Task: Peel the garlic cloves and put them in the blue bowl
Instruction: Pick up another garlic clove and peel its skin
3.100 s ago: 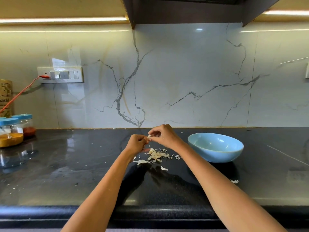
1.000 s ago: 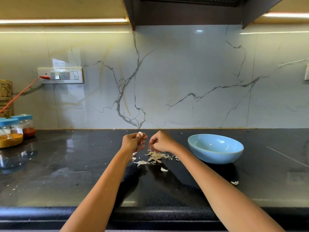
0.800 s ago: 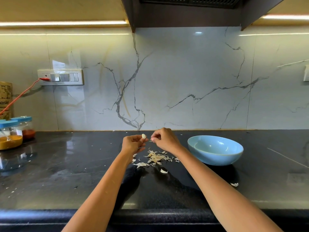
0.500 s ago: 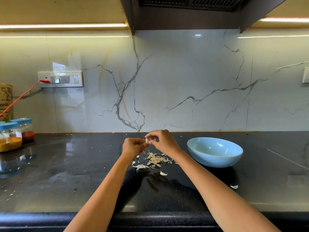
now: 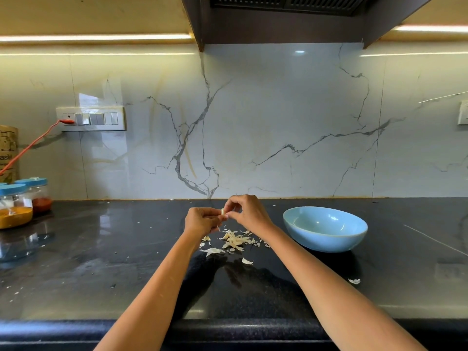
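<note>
Hands closed back together since a second ago: my left hand [image 5: 202, 221] pinches the garlic clove [image 5: 222, 211], right hand [image 5: 247, 211] picks its skin above the bench [image 5: 101, 262]. Mid-peel; I'd guess next it drops into the blue bowl [image 5: 326, 240].

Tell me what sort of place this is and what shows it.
Most likely a home kitchen. A dark extractor hood hangs above a glossy black countertop with a marble-look backsplash, and spice jars with blue lids stand at the left beside a wall switch panel.
</note>
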